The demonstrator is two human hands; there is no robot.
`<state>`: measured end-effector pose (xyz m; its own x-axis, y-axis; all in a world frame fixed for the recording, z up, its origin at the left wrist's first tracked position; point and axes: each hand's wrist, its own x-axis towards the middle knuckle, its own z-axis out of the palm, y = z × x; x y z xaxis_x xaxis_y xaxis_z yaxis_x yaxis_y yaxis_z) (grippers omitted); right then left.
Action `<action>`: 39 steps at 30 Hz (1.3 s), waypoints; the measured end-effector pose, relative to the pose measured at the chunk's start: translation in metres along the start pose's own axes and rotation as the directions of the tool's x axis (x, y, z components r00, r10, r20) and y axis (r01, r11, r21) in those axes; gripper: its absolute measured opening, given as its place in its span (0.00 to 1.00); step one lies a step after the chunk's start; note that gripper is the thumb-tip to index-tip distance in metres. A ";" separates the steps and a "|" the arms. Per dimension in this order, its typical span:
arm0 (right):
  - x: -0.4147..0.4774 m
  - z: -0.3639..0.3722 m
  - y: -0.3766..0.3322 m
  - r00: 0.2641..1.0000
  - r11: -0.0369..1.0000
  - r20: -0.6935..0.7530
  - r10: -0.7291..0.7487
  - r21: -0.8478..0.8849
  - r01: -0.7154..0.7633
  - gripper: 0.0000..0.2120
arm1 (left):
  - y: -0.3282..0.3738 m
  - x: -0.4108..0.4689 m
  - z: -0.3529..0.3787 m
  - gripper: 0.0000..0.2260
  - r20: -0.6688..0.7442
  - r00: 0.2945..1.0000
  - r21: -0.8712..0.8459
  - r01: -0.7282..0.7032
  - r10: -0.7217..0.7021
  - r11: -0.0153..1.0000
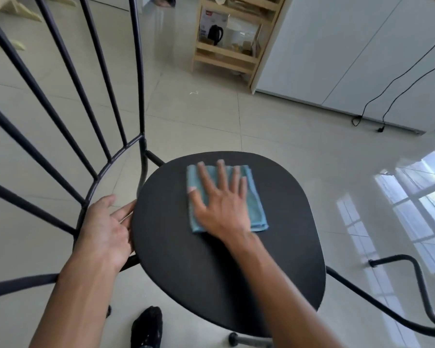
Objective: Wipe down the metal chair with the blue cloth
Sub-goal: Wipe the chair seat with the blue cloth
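While the right hand (221,209) lies flat on the blue cloth (255,204), fingers spread open and pressing rather than gripping, the cloth sits folded on the far half of the dark round seat (211,272) of the metal chair (126,101), with its near corners showing on either side of the wrist. The left hand (103,229) rests at the seat's left edge, fingers loosely curled around the rim where the seat meets the curved back rail (103,172), holding nothing else; it appears to steady the chair. The step in hand looks like wiping the seat top, and to do it well the palm should keep even pressure across the whole fold, so the cloth does not bunch or slide out from under the fingers. Overlapping passes from the far rim toward the near rim would cover the surface, and the left hand should brace firmly so the chair does not skid on the glossy tiled floor (274,126). The thin back bars and legs seem untouched as yet and will probably need the cloth wrapped around them. As for writing, a box (211,18) on the wooden shelf unit (251,59) beside a black kettle (215,33) carries a small red mark, too blurred to read; no other label is legible.
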<state>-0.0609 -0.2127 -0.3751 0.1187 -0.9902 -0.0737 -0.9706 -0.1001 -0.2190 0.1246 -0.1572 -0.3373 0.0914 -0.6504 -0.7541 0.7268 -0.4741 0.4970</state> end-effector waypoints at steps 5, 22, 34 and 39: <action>-0.095 -0.002 -0.011 0.965 0.966 0.062 -0.256 0.065 0.252 0.30 | 0.001 0.001 0.000 0.19 0.007 1.000 0.032 0.017 -0.017 0.999; 0.043 0.002 -0.023 0.998 0.998 -0.041 -0.038 0.040 0.040 0.30 | 0.000 -0.002 0.003 0.25 -0.039 0.999 -0.019 -0.022 0.021 1.000; 0.065 0.005 -0.044 0.975 0.974 -0.002 -0.221 0.047 0.221 0.30 | -0.002 0.001 -0.001 0.28 -0.006 1.000 -0.055 -0.002 0.001 0.998; 0.080 -0.014 0.037 0.998 1.000 -0.065 0.010 -0.024 -0.012 0.32 | 0.000 0.002 -0.003 0.27 0.003 1.000 -0.008 0.004 -0.004 1.000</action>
<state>-0.0901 -0.2967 -0.3751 0.0951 -0.9954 -0.0129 -0.9767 -0.0908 -0.1942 0.1271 -0.1565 -0.3404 0.0860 -0.6504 -0.7547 0.7329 -0.4718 0.4901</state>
